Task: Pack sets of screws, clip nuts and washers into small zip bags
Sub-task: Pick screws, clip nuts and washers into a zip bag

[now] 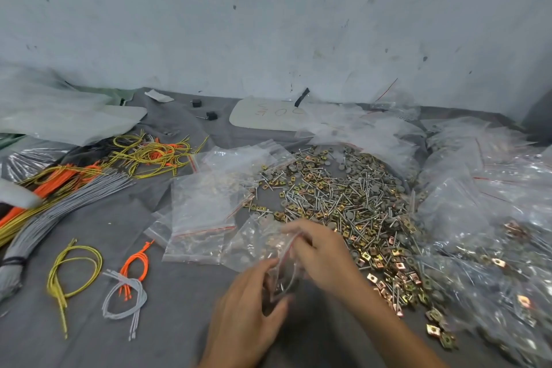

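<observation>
A small clear zip bag with a red seal line and metal parts inside sits between both hands, blurred by motion. My left hand cups and grips its lower part. My right hand pinches its top edge near the seal. Just beyond lies a large loose heap of screws, brass clip nuts and grey washers on the grey cloth. Empty zip bags lie stacked to the left of the heap.
Filled bags pile up along the right side. Yellow, orange and grey wire loops and bundles cover the left. A white card and plastic sheets lie near the stained wall at the back.
</observation>
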Motion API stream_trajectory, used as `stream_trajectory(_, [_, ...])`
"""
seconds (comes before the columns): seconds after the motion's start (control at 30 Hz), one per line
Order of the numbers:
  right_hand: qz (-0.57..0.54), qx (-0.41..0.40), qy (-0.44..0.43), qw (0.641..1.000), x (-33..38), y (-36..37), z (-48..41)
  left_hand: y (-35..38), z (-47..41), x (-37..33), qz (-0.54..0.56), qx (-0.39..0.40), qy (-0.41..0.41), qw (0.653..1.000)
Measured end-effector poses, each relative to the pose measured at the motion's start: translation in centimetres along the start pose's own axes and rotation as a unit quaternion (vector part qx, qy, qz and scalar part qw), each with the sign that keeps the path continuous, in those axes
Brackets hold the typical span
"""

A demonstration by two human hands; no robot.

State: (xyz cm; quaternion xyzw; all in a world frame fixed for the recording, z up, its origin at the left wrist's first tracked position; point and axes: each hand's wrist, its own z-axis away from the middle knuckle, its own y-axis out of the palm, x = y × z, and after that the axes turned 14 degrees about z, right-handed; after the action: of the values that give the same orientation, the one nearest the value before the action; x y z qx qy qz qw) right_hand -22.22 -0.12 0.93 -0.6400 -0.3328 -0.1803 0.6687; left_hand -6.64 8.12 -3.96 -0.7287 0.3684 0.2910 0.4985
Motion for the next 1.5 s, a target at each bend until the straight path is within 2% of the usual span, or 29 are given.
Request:
stream_trajectory(0.13, [-0.176,0.036,0.053,0.982,2.1,-1.5,-0.1,-2.0,-0.4,-0.2,0.028,-0.108,0.071,0.991])
stream_trajectory(0.27, [-0.338,0.078,0.065,0.936,4.0,-4.0,0.2,-4.5,-2.5,-1.6,0.067,-0.131,0.081,0.986])
stream_trajectory(0.37, [-0.413,0.096,0.054,0.904,5.1,-6.1,1.0,-6.0,-4.0,-3.4,0.139,-0.151,0.066,0.976])
stream_trajectory(0.57, [-0.502,0.093,0.055,0.858,6.1,-9.6,3.0,-7.8,-5.5,-7.1,0.24,-0.151,0.08,0.956])
stream_trajectory(0.7, [-0.557,0.065,0.055,0.826,5.6,-11.4,4.3,-8.1,-5.9,-9.0,0.321,-0.134,0.062,0.936])
stream_trajectory(0.83, [-0.544,0.048,0.04,0.837,5.1,-12.4,5.5,-8.2,-6.0,-10.0,0.344,-0.11,0.038,0.932])
stream_trajectory(1.0, [-0.554,0.026,0.019,0.832,4.7,-13.5,6.8,-8.2,-5.7,-11.3,0.341,-0.075,0.06,0.935])
stream_trajectory(1.07, [-0.536,0.008,0.01,0.844,4.8,-13.6,7.2,-8.2,-5.5,-11.6,0.322,-0.071,0.078,0.941])
stream_trajectory(1.13, [-0.481,-0.044,-0.015,0.876,4.9,-13.5,7.5,-8.1,-5.2,-11.8,0.3,-0.071,0.097,0.946])
stream_trajectory(1.23, [-0.255,-0.156,-0.085,0.951,5.5,-13.3,8.0,-7.7,-5.1,-11.8,0.279,-0.078,0.101,0.952])
stream_trajectory(1.3, [-0.067,-0.185,-0.136,0.971,6.2,-13.4,7.6,-7.5,-5.2,-11.8,0.259,-0.072,0.099,0.958])
stream_trajectory(1.37, [0.075,-0.139,-0.167,0.973,7.2,-13.5,6.9,-7.5,-5.4,-11.8,0.234,-0.052,0.101,0.965])
stream_trajectory(1.43, [0.112,-0.059,-0.176,0.976,8.3,-13.4,6.2,-7.7,-5.6,-11.9,0.224,-0.039,0.109,0.968])
stream_trajectory(1.5, [0.119,-0.044,-0.186,0.974,9.0,-13.2,5.8,-7.9,-5.8,-12.1,0.229,-0.039,0.115,0.966])
